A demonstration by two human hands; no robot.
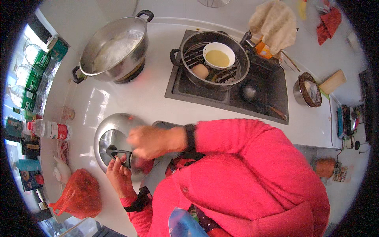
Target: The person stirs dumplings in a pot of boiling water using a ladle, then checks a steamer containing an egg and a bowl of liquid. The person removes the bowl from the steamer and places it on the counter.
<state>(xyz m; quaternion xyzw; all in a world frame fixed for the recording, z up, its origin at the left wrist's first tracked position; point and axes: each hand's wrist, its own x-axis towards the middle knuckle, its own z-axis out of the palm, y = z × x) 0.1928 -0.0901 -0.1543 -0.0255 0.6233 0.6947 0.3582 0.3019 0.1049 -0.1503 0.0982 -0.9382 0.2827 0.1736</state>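
Observation:
A domed stainless-steel pot lid with a glass centre lies on the white counter in front of me. My left hand pinches the lid's black handle between thumb and fingers. Just above and right of that handle is my right hand, blurred, with its fingers curled. Whether it grips anything cannot be made out. Part of the lid is hidden behind my right hand and forearm.
A large steel pot stands back left. Over the dark sink, a steamer pot holds a white bowl of yellowish liquid and a round brown item. A red plastic bag and a water bottle are at left.

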